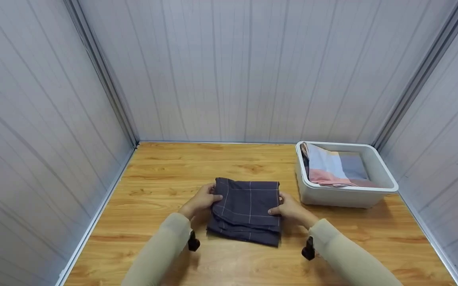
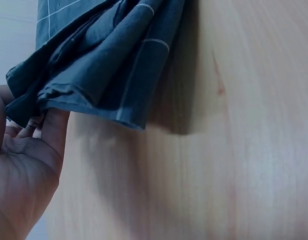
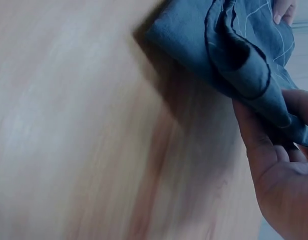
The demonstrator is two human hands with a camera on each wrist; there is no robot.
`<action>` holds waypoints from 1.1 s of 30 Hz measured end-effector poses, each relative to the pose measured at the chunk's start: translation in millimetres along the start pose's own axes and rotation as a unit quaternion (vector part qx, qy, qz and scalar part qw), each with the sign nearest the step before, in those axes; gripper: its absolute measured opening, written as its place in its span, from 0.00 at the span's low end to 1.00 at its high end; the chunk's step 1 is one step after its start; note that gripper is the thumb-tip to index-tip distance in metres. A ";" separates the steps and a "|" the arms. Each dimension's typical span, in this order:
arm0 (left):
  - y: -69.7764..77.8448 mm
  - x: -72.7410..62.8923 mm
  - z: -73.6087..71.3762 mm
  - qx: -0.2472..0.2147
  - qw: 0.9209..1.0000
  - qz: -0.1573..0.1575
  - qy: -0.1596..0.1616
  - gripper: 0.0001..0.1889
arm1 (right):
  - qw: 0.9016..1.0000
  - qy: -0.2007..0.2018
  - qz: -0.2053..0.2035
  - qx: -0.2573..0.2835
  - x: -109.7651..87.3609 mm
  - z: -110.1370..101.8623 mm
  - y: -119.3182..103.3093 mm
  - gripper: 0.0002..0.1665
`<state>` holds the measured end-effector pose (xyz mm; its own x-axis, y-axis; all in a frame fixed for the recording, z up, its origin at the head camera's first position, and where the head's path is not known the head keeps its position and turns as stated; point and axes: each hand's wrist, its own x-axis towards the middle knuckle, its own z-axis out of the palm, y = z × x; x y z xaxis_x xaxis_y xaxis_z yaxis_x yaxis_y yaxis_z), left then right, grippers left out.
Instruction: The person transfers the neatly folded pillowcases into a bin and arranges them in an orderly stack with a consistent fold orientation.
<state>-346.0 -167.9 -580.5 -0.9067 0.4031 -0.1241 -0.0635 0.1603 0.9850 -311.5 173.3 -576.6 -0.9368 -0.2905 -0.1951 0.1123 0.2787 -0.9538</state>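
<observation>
A dark cloth [image 1: 245, 202] with thin pale check lines is folded into a rough rectangle over the wooden table. My left hand [image 1: 202, 200] pinches its left edge, thumb on top and fingers underneath. On the opposite side my right hand [image 1: 290, 208] grips the right edge the same way. In the left wrist view the stacked layers of the cloth [image 2: 103, 65] hang past the fingers and cast a shadow on the wood. The right wrist view shows a rolled fold in the cloth [image 3: 244, 65] beside the thumb and fingers.
A white plastic bin [image 1: 344, 196] stands at the back right, near the corner. Folded cloth [image 1: 328, 165] in light blue, pink and grey lies inside it. Pale panel walls [image 1: 229, 79] enclose the wooden table [image 1: 165, 171] at the back and both sides.
</observation>
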 end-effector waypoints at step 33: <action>72.4 9.0 -8.1 0.013 0.999 -0.001 0.043 0.19 | 0.999 0.030 -0.038 -0.015 2.2 -33.0 -67.8 0.39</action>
<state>-362.1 -159.9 -509.3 -0.9390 0.3247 -0.1133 -0.0544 0.1850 0.9812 -332.1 183.9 -504.9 -0.9603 -0.2575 -0.1069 0.0300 0.2858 -0.9578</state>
